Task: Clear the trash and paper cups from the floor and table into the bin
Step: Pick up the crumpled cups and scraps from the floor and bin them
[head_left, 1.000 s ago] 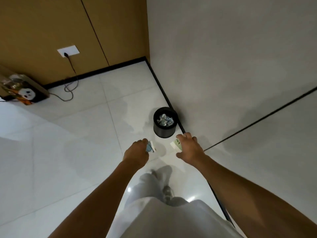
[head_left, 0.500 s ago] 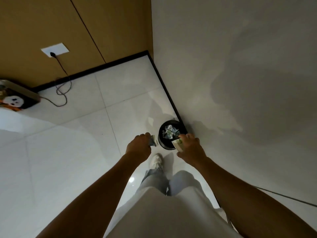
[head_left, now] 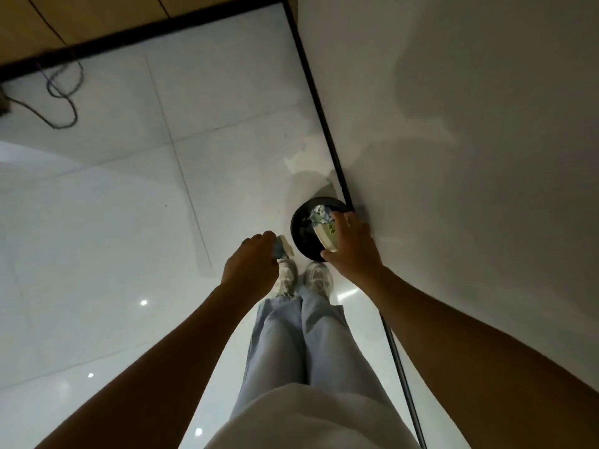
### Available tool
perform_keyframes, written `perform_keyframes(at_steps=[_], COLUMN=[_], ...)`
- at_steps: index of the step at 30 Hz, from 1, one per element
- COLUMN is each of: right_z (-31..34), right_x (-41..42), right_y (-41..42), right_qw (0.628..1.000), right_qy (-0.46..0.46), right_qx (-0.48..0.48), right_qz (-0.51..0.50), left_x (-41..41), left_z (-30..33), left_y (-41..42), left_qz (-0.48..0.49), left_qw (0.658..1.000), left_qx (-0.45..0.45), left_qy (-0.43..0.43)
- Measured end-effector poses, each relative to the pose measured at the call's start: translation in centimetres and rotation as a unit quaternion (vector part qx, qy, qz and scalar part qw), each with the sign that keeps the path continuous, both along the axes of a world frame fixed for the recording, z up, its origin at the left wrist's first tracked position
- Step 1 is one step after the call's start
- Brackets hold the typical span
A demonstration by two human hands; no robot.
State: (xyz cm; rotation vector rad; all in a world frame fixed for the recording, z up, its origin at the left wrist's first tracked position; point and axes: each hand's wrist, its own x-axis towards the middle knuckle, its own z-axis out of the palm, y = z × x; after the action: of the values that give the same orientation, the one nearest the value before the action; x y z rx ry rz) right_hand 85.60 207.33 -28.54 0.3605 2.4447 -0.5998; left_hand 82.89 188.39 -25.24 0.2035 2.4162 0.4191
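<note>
Right hand (head_left: 351, 244) now over bin (head_left: 299, 236), gripping paper cup (head_left: 327, 233); left hand (head_left: 251, 264) clutches trash (head_left: 281, 250). Release centred over opening.

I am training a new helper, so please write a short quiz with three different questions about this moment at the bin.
1. True or false: the right hand holds a paper cup above the bin.
2. What does the left hand grip? A) crumpled trash B) a cable C) nothing
3. Fill in: the bin stands on the floor beside the ____.

Key: 1 true; 2 A; 3 wall.
</note>
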Motion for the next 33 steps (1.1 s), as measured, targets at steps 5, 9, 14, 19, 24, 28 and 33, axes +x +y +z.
perform_keyframes(at_steps=[5,9,14,19,24,28,33], right_z=[-6.0,-8.1,-8.7,-9.0,-8.9,-7.9,-5.9], right_x=[-0.5,0.5,1.7,1.8,1.9,2.0,1.5], right_y=[0.8,1.7,3.6,4.7,5.2,5.2,3.4], right_qw=[0.998,0.997,0.996,0.997,0.998,0.998,1.000], right_qy=[-0.057,-0.068,-0.074,-0.057,-0.007,0.000,0.002], right_qx=[0.020,0.009,-0.003,-0.014,-0.020,-0.018,-0.016], right_qz=[-0.010,-0.028,-0.042,-0.051,-0.061,-0.053,0.014], left_x=[0.0,0.2,0.3,0.3,-0.8,-1.6,0.0], left_z=[-5.6,-8.3,-10.1,-11.8,-13.9,-13.1,-9.8], left_y=[1.1,2.3,5.1,8.2,11.3,11.2,8.8], left_qz=[0.022,0.022,0.015,0.007,-0.080,-0.089,-0.073], left_qw=[1.000,0.999,0.999,0.999,0.994,0.994,0.997], left_qx=[-0.004,-0.008,0.011,0.024,-0.014,-0.047,-0.032], left_qy=[-0.019,-0.042,-0.047,-0.041,-0.072,-0.049,0.014])
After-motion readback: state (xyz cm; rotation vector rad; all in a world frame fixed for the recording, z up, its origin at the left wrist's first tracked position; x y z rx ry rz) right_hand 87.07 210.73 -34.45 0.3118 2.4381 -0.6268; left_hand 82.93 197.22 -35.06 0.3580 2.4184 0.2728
